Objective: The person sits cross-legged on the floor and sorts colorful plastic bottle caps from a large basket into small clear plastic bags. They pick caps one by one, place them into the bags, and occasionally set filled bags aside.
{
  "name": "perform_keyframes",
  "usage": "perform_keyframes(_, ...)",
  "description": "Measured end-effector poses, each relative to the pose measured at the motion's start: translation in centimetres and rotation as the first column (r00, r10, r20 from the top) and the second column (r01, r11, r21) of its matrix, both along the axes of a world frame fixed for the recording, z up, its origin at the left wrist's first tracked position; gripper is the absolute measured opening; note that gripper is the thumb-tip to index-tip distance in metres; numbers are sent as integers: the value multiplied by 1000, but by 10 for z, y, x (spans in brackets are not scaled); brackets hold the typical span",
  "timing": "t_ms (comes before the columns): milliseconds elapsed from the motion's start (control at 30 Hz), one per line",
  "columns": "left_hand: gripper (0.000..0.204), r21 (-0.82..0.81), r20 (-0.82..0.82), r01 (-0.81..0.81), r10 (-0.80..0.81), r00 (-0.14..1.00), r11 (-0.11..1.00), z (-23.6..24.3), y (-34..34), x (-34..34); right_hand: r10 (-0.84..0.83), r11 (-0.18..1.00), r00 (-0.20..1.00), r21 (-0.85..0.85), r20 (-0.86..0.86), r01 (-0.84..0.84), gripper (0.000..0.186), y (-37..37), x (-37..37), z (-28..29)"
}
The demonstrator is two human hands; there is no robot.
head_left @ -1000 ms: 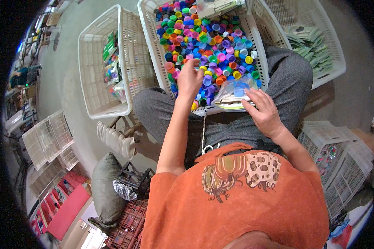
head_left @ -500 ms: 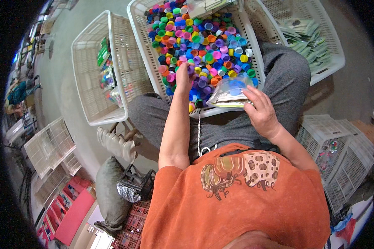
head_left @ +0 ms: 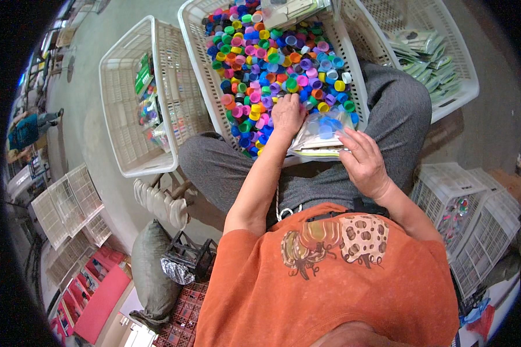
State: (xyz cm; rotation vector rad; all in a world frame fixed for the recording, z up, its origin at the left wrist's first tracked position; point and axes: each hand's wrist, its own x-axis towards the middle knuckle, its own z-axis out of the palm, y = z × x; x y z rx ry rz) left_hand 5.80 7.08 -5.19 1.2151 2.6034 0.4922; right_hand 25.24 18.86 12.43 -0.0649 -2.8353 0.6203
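A white basket (head_left: 205, 75) in front of me is heaped with small round plastic caps (head_left: 252, 63) in many colours. My left hand (head_left: 288, 114) is over the near part of the heap, fingers curled down and closed. Their tips are hidden, so what they hold does not show. Just beside it, at the basket's near edge, is a clear plastic bag (head_left: 314, 136) with blue round pieces and a flat pale piece inside. My right hand (head_left: 364, 162) grips this bag by its right side, between thumb and fingers.
More filled clear packets (head_left: 295, 13) rest across the basket's far end. On the right, a white basket (head_left: 466, 75) holds green-edged packets (head_left: 428, 61); on the left, another basket (head_left: 113, 87) holds packages. A grey sack (head_left: 153, 260) and a small black stool (head_left: 194, 254) stand at lower left.
My left hand has moved right across the caps, from beside a purple cap to the bag's left side. The right hand stays on the bag, which has shifted only slightly.
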Motion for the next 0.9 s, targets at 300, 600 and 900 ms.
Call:
perform_keyframes(300,30,89,799,-464,215,562,882,10,-7,-25,-18,1000,1000,-23,-1,18,8,0,-2,-2)
perform_keyframes(600,36,77,342,-284,242,908,956,18,72,-48,4,999,1000,-49,-27,-5,8,4,-1,-7)
perform_keyframes(900,45,-78,390,-208,222,893,975,19,79,-58,-45,997,999,-61,-11,44,9,5,-1,-3)
